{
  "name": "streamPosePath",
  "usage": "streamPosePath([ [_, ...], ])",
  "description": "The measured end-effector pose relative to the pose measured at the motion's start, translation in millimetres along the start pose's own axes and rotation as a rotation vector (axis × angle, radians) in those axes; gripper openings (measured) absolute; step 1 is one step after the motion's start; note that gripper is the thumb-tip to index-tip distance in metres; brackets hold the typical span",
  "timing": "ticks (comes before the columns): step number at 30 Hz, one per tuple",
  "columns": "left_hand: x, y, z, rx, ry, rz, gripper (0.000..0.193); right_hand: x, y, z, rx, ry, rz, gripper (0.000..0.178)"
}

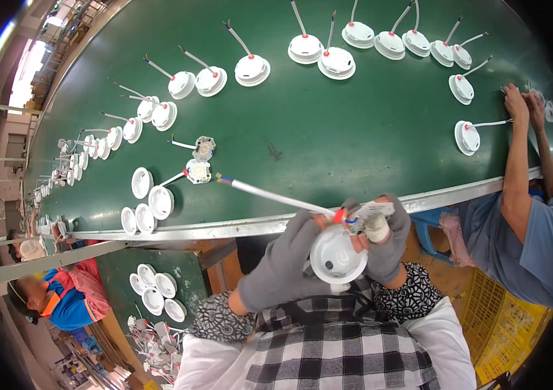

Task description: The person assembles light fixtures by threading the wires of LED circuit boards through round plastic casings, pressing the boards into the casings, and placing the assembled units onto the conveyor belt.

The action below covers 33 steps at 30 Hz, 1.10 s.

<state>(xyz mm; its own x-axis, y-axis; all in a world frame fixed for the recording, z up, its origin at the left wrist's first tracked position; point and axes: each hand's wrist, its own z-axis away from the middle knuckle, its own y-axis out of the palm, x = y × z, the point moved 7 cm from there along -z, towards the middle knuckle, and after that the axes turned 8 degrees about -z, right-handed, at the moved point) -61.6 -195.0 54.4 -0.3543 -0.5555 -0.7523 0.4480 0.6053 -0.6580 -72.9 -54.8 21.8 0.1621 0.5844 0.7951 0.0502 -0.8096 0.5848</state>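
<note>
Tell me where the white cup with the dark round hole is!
In the head view, the white cup is right of centre, between the left hand and right hand, below the table's metal edge.

- Between the left hand [287, 260] and right hand [387, 250]: a lamp housing [338, 255], before the tabletop [328, 143].
- From it, a cable [276, 195] extends leftward over the tabletop.
- Left on the tabletop, near its edge: four lamp cups [161, 203]; beyond and right of them, two LED modules [198, 171].
- Behind: cabled lamps [252, 70] curving from far left to right.
- Lower left: a side tabletop [189, 276] with five cups [153, 301], cabled parts [156, 344] piled nearer.
- Right: a co-worker [510, 221], a plastic crate [484, 312] below.
</note>
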Motion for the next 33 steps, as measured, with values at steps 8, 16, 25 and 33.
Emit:
streamPosePath([
  [8,21.3,24.9,17.1,0.03,-0.477,0.236,0.094,4.8,-0.5,10.1,0.115,-0.024,0.153,0.016],
  [16,44.7,-30.9,43.4,-0.423,-0.295,-0.172,0.081,33.1,-72.1,58.9,0.02,0.384,-0.08,0.022],
  [25,36.4,-39.2,51.3,-0.473,-0.341,-0.345,0.076,29.9,-33.2,49.5,-0.01,0.345,0.196,0.018],
  [33,23.7,-42.2,54.3,-0.447,-0.157,-0.661,0.074,54.0,23.2,9.0,0.419,0.26,0.795,0.015],
])
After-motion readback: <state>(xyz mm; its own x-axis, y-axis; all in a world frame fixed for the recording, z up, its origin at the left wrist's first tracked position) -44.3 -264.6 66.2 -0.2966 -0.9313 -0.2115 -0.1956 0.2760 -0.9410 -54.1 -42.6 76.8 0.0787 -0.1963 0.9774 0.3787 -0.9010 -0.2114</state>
